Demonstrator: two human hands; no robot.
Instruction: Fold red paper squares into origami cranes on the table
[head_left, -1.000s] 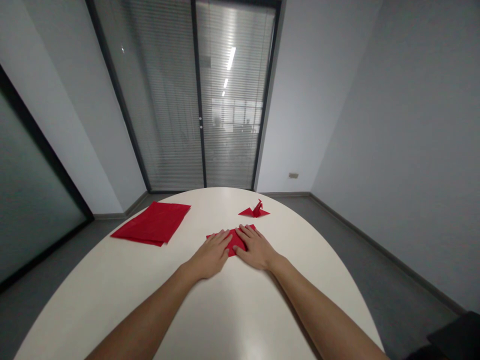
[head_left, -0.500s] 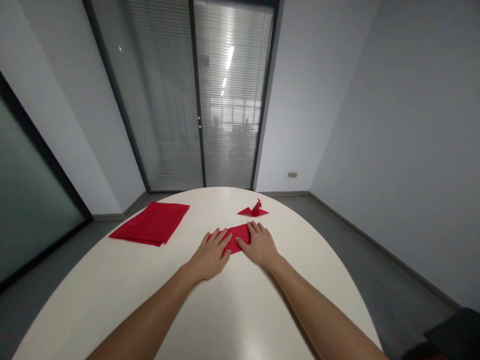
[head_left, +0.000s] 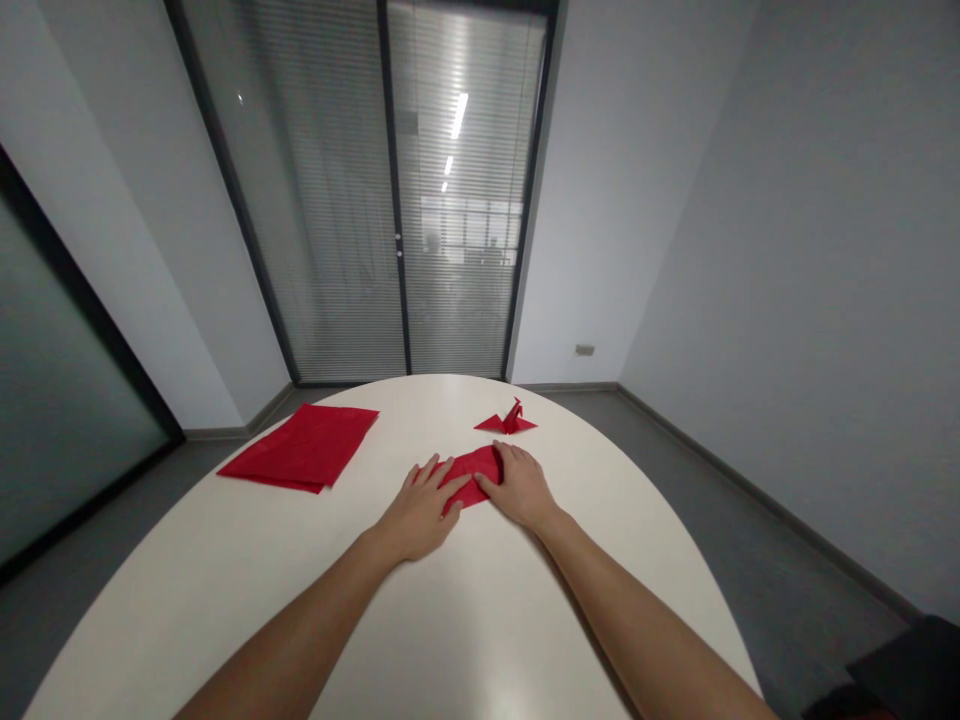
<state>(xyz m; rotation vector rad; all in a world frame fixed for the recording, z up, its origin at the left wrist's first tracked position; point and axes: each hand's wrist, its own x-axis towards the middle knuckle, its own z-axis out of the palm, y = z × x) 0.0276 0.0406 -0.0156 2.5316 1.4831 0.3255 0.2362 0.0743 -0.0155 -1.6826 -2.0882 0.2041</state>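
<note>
A folded piece of red paper (head_left: 477, 470) lies on the white table between my two hands. My left hand (head_left: 426, 510) rests flat over its left part, fingers spread and holding nothing. At the right end, my right hand (head_left: 523, 487) has its fingers curled round the paper's edge, with the thumb on the near side. That end of the paper looks slightly raised and bent. Just beyond my right hand stands a red paper crane (head_left: 510, 420) with its wings out. Parts of the paper are hidden under both hands.
Several red paper sheets (head_left: 304, 450) lie stacked at the left of the round white table (head_left: 420, 640). Behind the table is a glass partition with blinds (head_left: 465, 300). A dark object (head_left: 911, 670) shows at the lower right.
My right hand's fingers have drawn together and curled at the paper's right edge, and the paper there has lifted a little. The left hand has hardly moved.
</note>
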